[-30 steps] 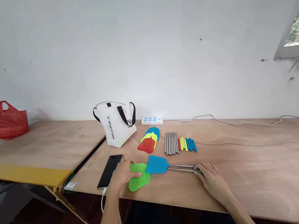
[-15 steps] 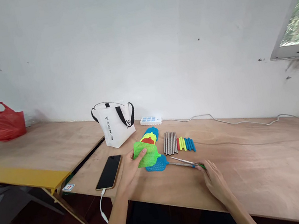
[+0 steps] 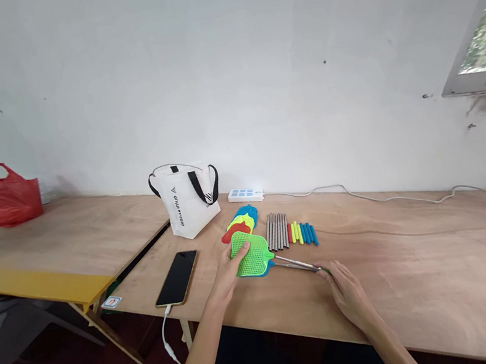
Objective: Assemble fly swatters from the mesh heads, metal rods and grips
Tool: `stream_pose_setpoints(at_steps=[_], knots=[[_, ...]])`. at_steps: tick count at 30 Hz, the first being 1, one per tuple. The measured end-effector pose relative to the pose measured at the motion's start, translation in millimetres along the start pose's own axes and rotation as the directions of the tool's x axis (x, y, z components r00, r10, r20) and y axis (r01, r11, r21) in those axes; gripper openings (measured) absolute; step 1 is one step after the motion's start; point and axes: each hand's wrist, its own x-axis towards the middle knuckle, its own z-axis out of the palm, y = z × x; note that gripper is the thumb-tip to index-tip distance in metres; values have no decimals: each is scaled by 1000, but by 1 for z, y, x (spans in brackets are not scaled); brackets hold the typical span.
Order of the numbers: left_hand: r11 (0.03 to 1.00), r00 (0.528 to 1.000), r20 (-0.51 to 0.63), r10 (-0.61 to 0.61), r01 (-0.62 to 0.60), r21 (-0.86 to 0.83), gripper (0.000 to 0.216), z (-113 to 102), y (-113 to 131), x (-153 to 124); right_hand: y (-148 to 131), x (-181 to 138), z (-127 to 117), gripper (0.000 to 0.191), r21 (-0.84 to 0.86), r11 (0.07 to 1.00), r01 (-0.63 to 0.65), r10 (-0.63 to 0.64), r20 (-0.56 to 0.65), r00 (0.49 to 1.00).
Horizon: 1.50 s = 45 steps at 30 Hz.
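My left hand (image 3: 228, 272) pinches the edge of a green perforated fly swatter head (image 3: 252, 255), thumb on top. The neck of that head meets the tip of a thin metal rod (image 3: 291, 261); whether it is seated there I cannot tell. At the rod's other end, my right hand (image 3: 348, 292) is closed round the green handle, mostly hidden by the fingers. Under the green head lies a blue fly swatter (image 3: 271, 267), its own rod running towards my right hand. Behind are loose red (image 3: 233, 231), yellow (image 3: 246, 219) and blue heads (image 3: 252, 210).
Several metal rods (image 3: 277, 232) lie beside short red (image 3: 290, 234), yellow (image 3: 296, 233) and blue handles (image 3: 309, 234). A phone (image 3: 177, 279) with a cable is at left. A white bag (image 3: 191, 210) and power strip (image 3: 245, 195) stand near the wall. A red plastic bag (image 3: 8, 198) is further left.
My left hand has moved right with the green head, bringing its neck to the rod tip and covering most of the blue swatter's head. My right hand has stayed nearly still.
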Motion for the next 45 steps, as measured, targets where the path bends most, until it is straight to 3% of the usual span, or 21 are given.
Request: stream_pose_setpoints(at_steps=[8, 16, 24, 31, 38, 45], knots=[[995, 1000, 6, 12, -13, 100, 61, 2, 3, -2, -3, 0, -2, 29, -43, 999, 21, -21, 8, 1000], [965, 994, 46, 101, -109, 237, 54, 1, -5, 0, -3, 0, -5, 34, -153, 986, 66, -64, 19, 998], [968, 987, 155, 31, -68, 240, 48, 21, -21, -7, -17, 3, -6, 29, -183, 976, 120, -102, 106, 989], [964, 977, 190, -93, 40, 263, 46, 22, -26, -8, -22, 3, 0, 33, -228, 955, 190, -166, 120, 979], [962, 986, 170, 1, -47, 269, 41, 29, -43, -8, -24, 2, 9, 36, -195, 962, 192, -167, 135, 977], [977, 981, 190, -32, -9, 214, 44, 34, -48, -8, -16, 0, 10, 33, -208, 960, 189, -166, 124, 978]])
